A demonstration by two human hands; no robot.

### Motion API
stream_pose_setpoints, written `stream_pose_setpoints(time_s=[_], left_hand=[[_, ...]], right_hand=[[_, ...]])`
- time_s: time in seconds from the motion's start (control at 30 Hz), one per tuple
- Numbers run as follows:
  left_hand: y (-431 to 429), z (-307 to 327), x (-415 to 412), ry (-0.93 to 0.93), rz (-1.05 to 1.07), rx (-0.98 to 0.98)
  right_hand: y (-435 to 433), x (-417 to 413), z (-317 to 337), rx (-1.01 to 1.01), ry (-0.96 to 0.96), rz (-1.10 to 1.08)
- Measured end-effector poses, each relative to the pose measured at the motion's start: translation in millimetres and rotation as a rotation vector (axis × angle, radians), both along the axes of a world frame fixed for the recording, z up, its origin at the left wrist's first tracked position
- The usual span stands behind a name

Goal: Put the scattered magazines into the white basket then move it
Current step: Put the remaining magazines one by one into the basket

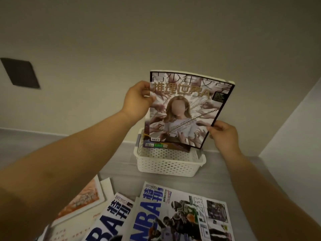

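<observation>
Two hands grip one magazine [184, 108] | left hand [137, 100] upper-left edge | right hand [223, 134] lower-right corner | above white basket [168, 164]

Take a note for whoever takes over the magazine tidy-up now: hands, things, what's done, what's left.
Left hand grips the glossy magazine with the chained-figure cover at its upper left edge. Right hand pinches its lower right corner, above the white perforated plastic basket.
Done: at least one dark-covered magazine lies in the basket.
Left: lower this one in, add the NBA magazines and orange-covered booklet from the grey table, then move the basket.
</observation>
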State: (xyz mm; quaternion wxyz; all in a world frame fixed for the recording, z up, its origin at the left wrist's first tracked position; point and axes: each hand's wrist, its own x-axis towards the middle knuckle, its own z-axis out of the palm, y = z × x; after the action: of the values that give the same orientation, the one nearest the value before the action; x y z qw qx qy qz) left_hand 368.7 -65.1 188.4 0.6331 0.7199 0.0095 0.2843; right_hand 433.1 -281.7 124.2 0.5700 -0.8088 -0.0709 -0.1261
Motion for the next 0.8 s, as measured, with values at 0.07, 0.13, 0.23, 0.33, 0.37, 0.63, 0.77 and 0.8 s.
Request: stream_pose_setpoints(time_s=[0.07,0.13,0.23,0.33,0.37,0.63,0.77,0.8], left_hand=[[3.2,-15.4,15.0,0.052,0.032,0.006],[7.5,-31.7,26.1,0.094,0.061,0.002],[13.3,-55.2,37.8,0.152,0.077,0.0],[17.3,-73.2,46.9,0.189,0.102,0.008],[19.0,-77.9,50.1,0.194,0.123,0.011],[25.2,-100.2,78.2,0.224,0.357,0.144],[25.8,-101.1,86.4,0.247,0.413,0.168],[26.8,-101.0,88.6,0.256,0.421,0.16]], right_hand=[[4.0,13.1,-17.0,-0.008,0.05,-0.009],[9.1,22.3,-31.4,-0.006,0.091,-0.005],[17.2,32.8,-48.2,-0.001,0.163,-0.022],[25.5,42.6,-63.7,-0.018,0.204,-0.031],[28.5,45.1,-68.6,-0.029,0.217,-0.032],[42.9,61.2,-87.8,-0.063,0.219,-0.072],[46.4,65.8,-85.9,-0.066,0.224,-0.059],[47.8,67.0,-85.5,-0.069,0.219,-0.057]])
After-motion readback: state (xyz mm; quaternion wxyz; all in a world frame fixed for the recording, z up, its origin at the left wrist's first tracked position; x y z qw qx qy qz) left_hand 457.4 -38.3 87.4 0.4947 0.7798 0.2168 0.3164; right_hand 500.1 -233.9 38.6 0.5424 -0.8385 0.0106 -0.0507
